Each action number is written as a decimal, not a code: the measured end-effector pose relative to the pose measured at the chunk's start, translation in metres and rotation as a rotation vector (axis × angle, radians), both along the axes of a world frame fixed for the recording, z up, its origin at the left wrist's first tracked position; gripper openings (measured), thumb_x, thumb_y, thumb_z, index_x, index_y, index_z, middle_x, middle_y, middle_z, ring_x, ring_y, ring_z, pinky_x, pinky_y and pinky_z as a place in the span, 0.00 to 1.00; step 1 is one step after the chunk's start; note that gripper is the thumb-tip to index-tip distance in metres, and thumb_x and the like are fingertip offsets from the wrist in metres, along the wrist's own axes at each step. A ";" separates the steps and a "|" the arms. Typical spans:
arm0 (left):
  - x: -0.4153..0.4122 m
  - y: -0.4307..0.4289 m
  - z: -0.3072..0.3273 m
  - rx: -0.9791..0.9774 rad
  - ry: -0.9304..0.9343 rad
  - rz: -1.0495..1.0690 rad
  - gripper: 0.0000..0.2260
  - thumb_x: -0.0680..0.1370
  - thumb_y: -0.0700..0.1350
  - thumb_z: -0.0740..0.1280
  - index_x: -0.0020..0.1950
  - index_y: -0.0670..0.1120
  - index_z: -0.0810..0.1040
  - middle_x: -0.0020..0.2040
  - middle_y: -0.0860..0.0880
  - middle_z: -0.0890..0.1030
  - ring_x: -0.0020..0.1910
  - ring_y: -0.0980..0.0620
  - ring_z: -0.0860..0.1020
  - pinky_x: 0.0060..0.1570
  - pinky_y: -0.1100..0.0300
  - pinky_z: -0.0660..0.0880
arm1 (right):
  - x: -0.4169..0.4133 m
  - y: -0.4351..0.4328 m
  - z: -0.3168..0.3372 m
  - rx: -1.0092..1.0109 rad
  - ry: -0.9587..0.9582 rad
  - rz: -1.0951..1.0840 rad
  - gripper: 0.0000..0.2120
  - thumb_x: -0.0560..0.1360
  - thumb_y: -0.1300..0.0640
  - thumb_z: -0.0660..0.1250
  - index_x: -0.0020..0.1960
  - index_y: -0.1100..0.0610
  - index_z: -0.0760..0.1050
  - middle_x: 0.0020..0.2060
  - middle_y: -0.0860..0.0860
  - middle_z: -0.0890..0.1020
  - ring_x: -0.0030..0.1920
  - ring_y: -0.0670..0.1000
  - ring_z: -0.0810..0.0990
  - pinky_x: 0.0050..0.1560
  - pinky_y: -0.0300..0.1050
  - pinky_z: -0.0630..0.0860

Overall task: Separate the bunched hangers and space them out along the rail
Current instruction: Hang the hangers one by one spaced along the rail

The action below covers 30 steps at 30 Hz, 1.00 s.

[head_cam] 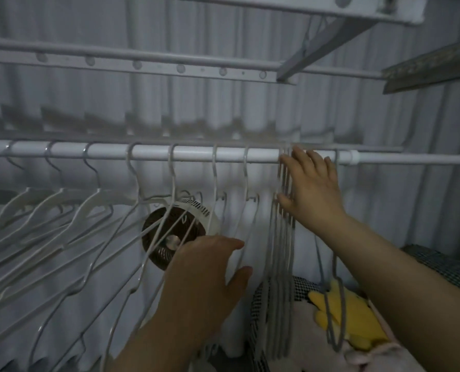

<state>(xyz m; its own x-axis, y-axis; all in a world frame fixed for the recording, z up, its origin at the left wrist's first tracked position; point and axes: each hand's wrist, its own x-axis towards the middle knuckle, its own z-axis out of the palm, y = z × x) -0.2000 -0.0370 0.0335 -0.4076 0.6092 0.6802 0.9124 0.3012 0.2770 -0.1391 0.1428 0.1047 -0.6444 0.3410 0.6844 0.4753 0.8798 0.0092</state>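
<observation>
Head view shows your right hand (313, 189), fingers straight, pressing the bunched hangers (282, 251) hooked on the rail (153, 153). Your left hand (207, 280) hovers empty, fingers relaxed. Slide one hook leftward, pinning the rest.

Ahead of me a round brown vent fan with white plastic rim (156, 234) sits against the pale corrugated wall (89, 28) — lower right, 1 yellow plush toy (357, 315) lies on pink cloth (379, 355).

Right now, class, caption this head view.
Right hand touches the bunched hangers on the rail; left hand open below.
</observation>
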 end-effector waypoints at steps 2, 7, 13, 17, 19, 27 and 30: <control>-0.003 0.005 -0.003 0.007 -0.010 -0.016 0.21 0.75 0.55 0.62 0.67 0.54 0.68 0.64 0.57 0.73 0.63 0.58 0.71 0.63 0.66 0.63 | 0.006 0.001 -0.005 -0.030 -0.010 -0.026 0.33 0.75 0.51 0.63 0.74 0.54 0.51 0.76 0.53 0.51 0.75 0.55 0.48 0.74 0.52 0.41; -0.014 0.012 -0.010 -0.061 0.016 0.074 0.20 0.76 0.51 0.62 0.67 0.51 0.66 0.65 0.54 0.71 0.62 0.54 0.72 0.61 0.64 0.67 | 0.016 0.006 -0.010 -0.077 0.013 -0.015 0.32 0.76 0.50 0.62 0.74 0.54 0.52 0.76 0.52 0.52 0.75 0.54 0.48 0.74 0.50 0.41; -0.013 0.027 -0.017 -0.275 -0.116 0.273 0.24 0.79 0.52 0.57 0.73 0.51 0.54 0.66 0.50 0.73 0.62 0.51 0.74 0.55 0.62 0.70 | 0.011 0.028 0.011 0.019 0.044 0.081 0.29 0.75 0.49 0.62 0.73 0.54 0.57 0.74 0.52 0.57 0.74 0.53 0.52 0.73 0.50 0.42; -0.009 0.043 -0.025 -0.206 -0.243 0.361 0.13 0.80 0.47 0.55 0.61 0.46 0.71 0.43 0.50 0.78 0.48 0.50 0.78 0.42 0.62 0.70 | -0.007 0.041 0.025 0.087 -0.045 0.206 0.29 0.76 0.48 0.60 0.73 0.53 0.56 0.74 0.51 0.58 0.73 0.52 0.54 0.72 0.50 0.41; -0.003 0.051 -0.028 -0.171 -0.265 0.407 0.10 0.80 0.47 0.54 0.54 0.46 0.73 0.33 0.54 0.71 0.38 0.53 0.74 0.35 0.62 0.65 | -0.014 0.047 0.028 0.134 -0.101 0.252 0.28 0.76 0.48 0.59 0.73 0.53 0.56 0.73 0.51 0.61 0.72 0.52 0.57 0.73 0.52 0.44; 0.036 0.072 -0.028 0.058 -0.329 0.552 0.11 0.79 0.44 0.57 0.55 0.45 0.77 0.32 0.54 0.73 0.33 0.54 0.73 0.29 0.66 0.65 | -0.010 0.074 0.033 0.202 -0.093 0.402 0.25 0.76 0.50 0.60 0.70 0.54 0.60 0.69 0.52 0.66 0.67 0.55 0.65 0.70 0.51 0.53; 0.046 0.077 -0.026 0.092 -0.364 0.577 0.13 0.80 0.44 0.56 0.62 0.48 0.74 0.30 0.56 0.70 0.34 0.54 0.72 0.34 0.62 0.68 | -0.006 0.082 0.034 0.199 -0.084 0.454 0.25 0.75 0.51 0.61 0.70 0.54 0.60 0.68 0.52 0.67 0.66 0.54 0.65 0.68 0.49 0.53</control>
<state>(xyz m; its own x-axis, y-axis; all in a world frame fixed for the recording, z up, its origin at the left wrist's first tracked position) -0.1539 0.0402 0.0078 -0.8616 0.1729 0.4772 0.4575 0.6716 0.5828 -0.1454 0.2252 0.1382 -0.7534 -0.1179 0.6470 0.0357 0.9750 0.2192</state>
